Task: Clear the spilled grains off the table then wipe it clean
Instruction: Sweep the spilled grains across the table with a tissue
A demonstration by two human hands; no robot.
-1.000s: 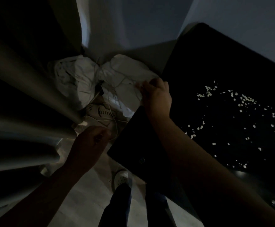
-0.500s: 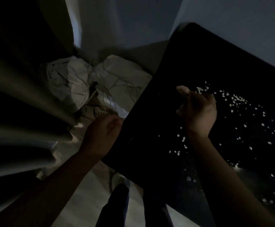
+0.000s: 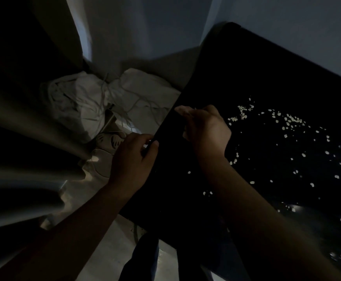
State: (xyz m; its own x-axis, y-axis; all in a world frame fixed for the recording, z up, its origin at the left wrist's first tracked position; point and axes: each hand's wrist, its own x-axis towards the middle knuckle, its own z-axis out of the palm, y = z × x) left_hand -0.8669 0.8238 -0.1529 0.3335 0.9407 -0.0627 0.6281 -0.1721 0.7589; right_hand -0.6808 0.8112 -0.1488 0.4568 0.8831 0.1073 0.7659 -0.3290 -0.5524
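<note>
Pale spilled grains (image 3: 287, 122) lie scattered over the black table (image 3: 277, 74), mostly to the right of my hands, with a few (image 3: 207, 193) nearer the front. My right hand (image 3: 205, 128) rests on the tabletop close to its left edge, fingers together and curved, pointing toward that edge. My left hand (image 3: 132, 159) is cupped against the table's left edge just below the top, with its thumb touching the rim. The dim light hides whether any grains lie in its palm.
White bags or cloth with strings (image 3: 96, 102) are heaped on the floor left of the table, with a pale shoe (image 3: 110, 141) beside them. Grey curtain folds (image 3: 23, 138) hang at the left. My legs (image 3: 141, 258) stand at the table's front corner.
My right hand has come back left across the tabletop to its left edge. My left hand has moved right and up until it meets that edge.
</note>
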